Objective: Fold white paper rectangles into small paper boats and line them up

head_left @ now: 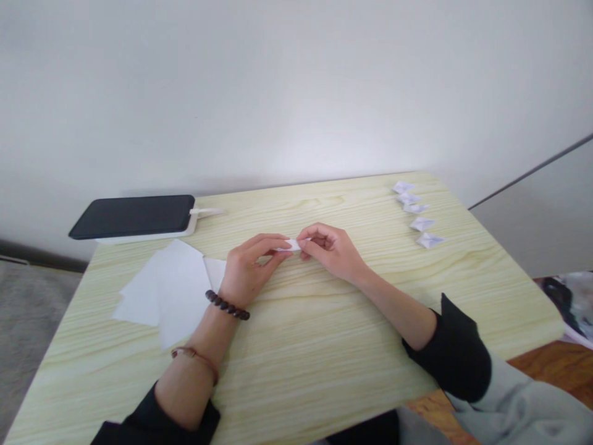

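Observation:
Above the middle of the wooden table (296,346), a small folded white paper (293,245) is held between both hands. My left hand (252,262) pinches its left end between thumb and fingers. At its right end, the thumb and forefinger of my right hand (333,250) are closed on it, with the other fingers curled in. The fingertips cover both ends of the paper, so its full shape is hidden. Loose white paper sheets (180,290) lie overlapping beside and partly under my left wrist.
Several small pointed folded-paper pieces (422,224) stand in a row at the table's right. A black phone (139,215) rests on a white block at the back left, with a white cable (208,212) plugged in. A white wall (296,93) borders the back edge.

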Motion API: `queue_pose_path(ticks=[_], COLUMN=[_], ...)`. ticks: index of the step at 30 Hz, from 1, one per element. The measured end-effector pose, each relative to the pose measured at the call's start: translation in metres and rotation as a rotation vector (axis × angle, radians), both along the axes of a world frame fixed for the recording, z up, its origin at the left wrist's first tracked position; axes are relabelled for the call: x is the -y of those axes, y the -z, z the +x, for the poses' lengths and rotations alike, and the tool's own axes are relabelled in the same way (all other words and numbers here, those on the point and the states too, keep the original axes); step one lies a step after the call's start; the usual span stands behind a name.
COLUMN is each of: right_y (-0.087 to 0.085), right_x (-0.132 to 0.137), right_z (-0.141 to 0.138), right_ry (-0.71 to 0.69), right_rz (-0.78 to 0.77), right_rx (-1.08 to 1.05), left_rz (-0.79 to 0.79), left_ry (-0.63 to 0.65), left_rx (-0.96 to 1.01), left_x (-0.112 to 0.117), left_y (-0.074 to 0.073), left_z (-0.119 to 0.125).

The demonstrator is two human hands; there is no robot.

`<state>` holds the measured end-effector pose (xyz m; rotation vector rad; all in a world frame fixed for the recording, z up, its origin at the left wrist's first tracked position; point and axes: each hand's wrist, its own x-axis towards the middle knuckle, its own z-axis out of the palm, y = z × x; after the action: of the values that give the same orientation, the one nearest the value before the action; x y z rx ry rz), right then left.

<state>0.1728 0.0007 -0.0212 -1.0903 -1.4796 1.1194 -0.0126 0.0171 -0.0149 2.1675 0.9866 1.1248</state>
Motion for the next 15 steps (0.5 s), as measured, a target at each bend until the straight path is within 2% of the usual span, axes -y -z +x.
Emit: queue_pose_path(ticks=[5, 7, 15], right_y=[0.0000, 0.0008, 0.0004], right_x=[0.0041, 0.0039, 0.0012], right_z=[0.0018, 0.0028, 0.0055], right_ry=[0.016, 0.031, 0.043], right_rz=[0.398, 0.503, 0.599], right_rx=[0.280, 0.333, 0.462], left_rz=[-0.053, -0.070, -0.059], left_ry=[-0.053, -0.079, -0.121], left_rx=[0.018, 0.002, -0.051], left_x=[0.0011, 0.0017, 0.0028], left_y=[-0.0008, -0.0015, -0.0029], left_z=[0.0006, 0.0007, 0.0000])
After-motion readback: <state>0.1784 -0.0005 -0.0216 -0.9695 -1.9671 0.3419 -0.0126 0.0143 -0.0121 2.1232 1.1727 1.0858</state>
